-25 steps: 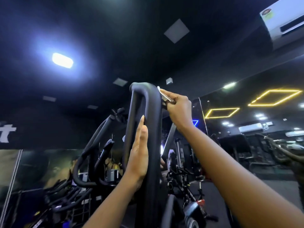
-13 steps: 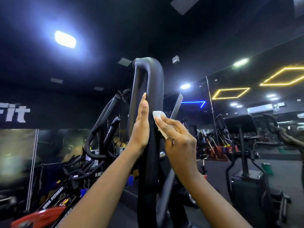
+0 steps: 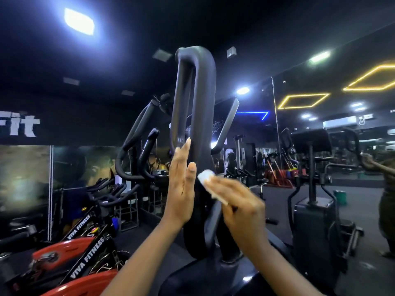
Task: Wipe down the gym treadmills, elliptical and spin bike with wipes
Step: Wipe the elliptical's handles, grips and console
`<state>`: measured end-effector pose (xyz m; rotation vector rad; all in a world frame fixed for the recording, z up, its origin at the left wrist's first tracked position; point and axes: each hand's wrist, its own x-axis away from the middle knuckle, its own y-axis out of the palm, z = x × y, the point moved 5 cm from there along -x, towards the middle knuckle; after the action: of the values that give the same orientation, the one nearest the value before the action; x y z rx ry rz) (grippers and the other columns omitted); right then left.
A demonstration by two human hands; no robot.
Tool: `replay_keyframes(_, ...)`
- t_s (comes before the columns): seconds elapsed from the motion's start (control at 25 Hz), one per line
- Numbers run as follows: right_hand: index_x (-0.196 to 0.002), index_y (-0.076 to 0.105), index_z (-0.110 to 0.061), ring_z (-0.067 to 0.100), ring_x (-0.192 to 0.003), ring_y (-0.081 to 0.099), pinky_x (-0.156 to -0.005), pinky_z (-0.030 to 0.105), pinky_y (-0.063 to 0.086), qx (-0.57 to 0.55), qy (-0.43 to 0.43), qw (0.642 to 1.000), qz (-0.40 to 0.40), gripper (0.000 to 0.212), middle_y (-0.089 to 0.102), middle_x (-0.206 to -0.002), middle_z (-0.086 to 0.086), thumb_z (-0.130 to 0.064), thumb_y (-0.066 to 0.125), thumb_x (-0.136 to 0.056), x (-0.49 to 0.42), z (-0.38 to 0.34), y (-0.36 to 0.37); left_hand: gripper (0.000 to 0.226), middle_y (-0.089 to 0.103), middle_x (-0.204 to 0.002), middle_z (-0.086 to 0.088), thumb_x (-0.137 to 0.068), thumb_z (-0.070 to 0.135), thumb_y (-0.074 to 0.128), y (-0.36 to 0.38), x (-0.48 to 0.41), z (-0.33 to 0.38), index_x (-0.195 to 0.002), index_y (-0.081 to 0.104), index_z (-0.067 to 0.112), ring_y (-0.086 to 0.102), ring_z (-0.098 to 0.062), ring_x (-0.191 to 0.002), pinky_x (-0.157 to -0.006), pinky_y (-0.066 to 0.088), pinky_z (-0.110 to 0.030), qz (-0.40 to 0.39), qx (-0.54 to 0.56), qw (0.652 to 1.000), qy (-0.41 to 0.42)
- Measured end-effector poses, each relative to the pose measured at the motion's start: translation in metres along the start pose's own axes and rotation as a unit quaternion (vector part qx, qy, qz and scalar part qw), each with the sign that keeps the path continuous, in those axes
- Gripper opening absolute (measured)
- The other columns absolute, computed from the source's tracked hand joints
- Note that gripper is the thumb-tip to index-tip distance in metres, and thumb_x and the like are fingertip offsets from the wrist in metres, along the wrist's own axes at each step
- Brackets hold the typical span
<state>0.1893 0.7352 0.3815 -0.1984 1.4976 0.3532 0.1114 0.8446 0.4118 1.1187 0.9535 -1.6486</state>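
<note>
A tall black looped elliptical handle point(image 3: 202, 99) rises in the middle of the view. My left hand point(image 3: 181, 186) lies flat against its left side with straight fingers. My right hand point(image 3: 239, 206) holds a white wipe point(image 3: 206, 177) and presses it against the right side of the handle at mid height. The hand is blurred from motion. The black console screen point(image 3: 225, 118) of the elliptical shows behind the handle.
Red and black spin bikes point(image 3: 70, 253) labelled VIVA FITNESS stand at lower left. A mirror wall on the right reflects a second elliptical point(image 3: 312, 189) and a person point(image 3: 386, 189). Dark floor stretches to the right.
My right hand has slid the wipe down the handle from its top to mid height. The view has tilted lower. My left hand stays flat on the handle.
</note>
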Motion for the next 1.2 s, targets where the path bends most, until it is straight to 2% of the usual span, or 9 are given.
replay_keyframes(0.16, -0.113, 0.068, -0.013, 0.001, -0.099, 0.059, -0.091, 0.013, 0.044, -0.037, 0.112, 0.992, 0.036, 0.043, 0.067, -0.107, -0.005, 0.008, 0.055, -0.078, -0.074, 0.029, 0.001, 0.078, 0.021, -0.153, 0.026, -0.075, 0.087, 0.019, 0.002, 0.022, -0.003, -0.144, 0.015, 0.050, 0.012, 0.018, -0.136, -0.100, 0.013, 0.005, -0.002, 0.028, 0.996, -0.088)
replay_keyframes(0.28, -0.116, 0.066, -0.010, 0.001, -0.102, 0.058, -0.093, 0.016, 0.045, -0.068, 0.136, 0.988, 0.031, 0.045, 0.066, -0.110, -0.003, 0.012, 0.057, -0.078, -0.086, 0.030, 0.020, 0.075, 0.048, -0.076, 0.053, -0.082, 0.077, 0.021, 0.004, 0.026, 0.002, -0.147, 0.011, 0.041, 0.049, 0.030, -0.076, -0.071, 0.036, 0.005, 0.004, 0.051, 0.993, -0.104)
replay_keyframes(0.36, -0.113, 0.067, -0.010, 0.002, -0.103, 0.057, -0.094, 0.018, 0.045, -0.049, 0.122, 0.990, 0.043, 0.048, 0.066, -0.111, 0.001, 0.014, 0.057, -0.073, -0.060, 0.022, 0.023, 0.068, 0.046, -0.062, 0.051, -0.091, 0.060, 0.024, 0.007, 0.029, 0.004, -0.149, 0.008, 0.029, 0.047, 0.031, -0.063, -0.062, 0.036, 0.006, 0.011, 0.069, 0.991, -0.113)
replay_keyframes(0.52, -0.112, 0.066, -0.010, 0.003, -0.102, 0.058, -0.091, 0.014, 0.044, -0.044, 0.094, 0.992, 0.066, 0.047, 0.065, -0.108, 0.001, 0.012, 0.057, -0.072, 0.005, 0.005, 0.021, 0.078, 0.048, -0.077, 0.054, -0.084, 0.072, 0.023, 0.007, 0.028, -0.003, -0.149, 0.013, 0.030, 0.046, 0.033, -0.079, -0.073, 0.035, 0.006, 0.023, 0.077, 0.992, -0.093)
replay_keyframes(0.76, -0.111, 0.066, -0.013, 0.002, -0.104, 0.061, -0.092, 0.016, 0.046, -0.074, 0.111, 0.990, 0.040, 0.044, 0.066, -0.108, -0.004, 0.012, 0.058, -0.075, 0.044, -0.004, 0.015, 0.076, 0.051, -0.074, 0.049, -0.084, 0.072, 0.023, 0.007, 0.027, -0.002, -0.147, 0.015, 0.032, 0.045, 0.033, -0.076, -0.075, 0.035, 0.005, 0.030, 0.087, 0.993, -0.079)
replay_keyframes(0.92, -0.115, 0.065, -0.019, 0.004, -0.079, 0.063, -0.073, 0.021, 0.049, -0.138, 0.238, 0.957, 0.088, 0.046, 0.069, -0.105, -0.004, 0.007, 0.051, -0.079, -0.029, 0.039, 0.016, 0.058, 0.068, -0.069, -0.005, -0.089, 0.064, 0.028, 0.006, 0.030, -0.006, -0.145, 0.022, 0.050, 0.064, -0.007, -0.048, -0.051, 0.051, -0.024, 0.036, 0.119, 0.987, -0.106)
replay_keyframes(1.04, -0.118, 0.059, -0.028, -0.001, -0.055, 0.049, -0.056, 0.011, 0.041, -0.168, 0.245, 0.952, 0.071, 0.048, 0.069, -0.100, -0.007, 0.006, 0.053, -0.085, -0.062, 0.041, 0.032, 0.056, 0.059, -0.091, 0.047, -0.100, 0.048, 0.026, 0.009, 0.029, -0.006, -0.151, 0.013, 0.027, 0.057, 0.024, -0.082, -0.071, 0.043, -0.001, 0.041, 0.114, 0.989, -0.089)
replay_keyframes(1.12, -0.118, 0.057, -0.030, -0.005, -0.055, 0.049, -0.058, 0.006, 0.038, -0.174, 0.248, 0.950, 0.074, 0.049, 0.069, -0.095, -0.006, 0.006, 0.053, -0.085, -0.047, 0.037, 0.035, 0.070, 0.044, -0.107, 0.057, -0.089, 0.065, 0.024, 0.009, 0.029, -0.008, -0.149, 0.020, 0.028, 0.041, 0.030, -0.107, -0.086, 0.032, 0.005, 0.039, 0.109, 0.990, -0.076)
replay_keyframes(1.2, -0.118, 0.059, -0.025, -0.009, -0.074, 0.059, -0.075, 0.010, 0.045, -0.180, 0.251, 0.948, 0.078, 0.048, 0.069, -0.101, -0.008, 0.006, 0.055, -0.082, -0.018, 0.033, 0.034, 0.074, 0.047, -0.105, 0.055, -0.083, 0.071, 0.024, 0.007, 0.028, -0.014, -0.146, 0.022, 0.033, 0.043, 0.028, -0.106, -0.087, 0.031, 0.004, 0.040, 0.117, 0.989, -0.087)
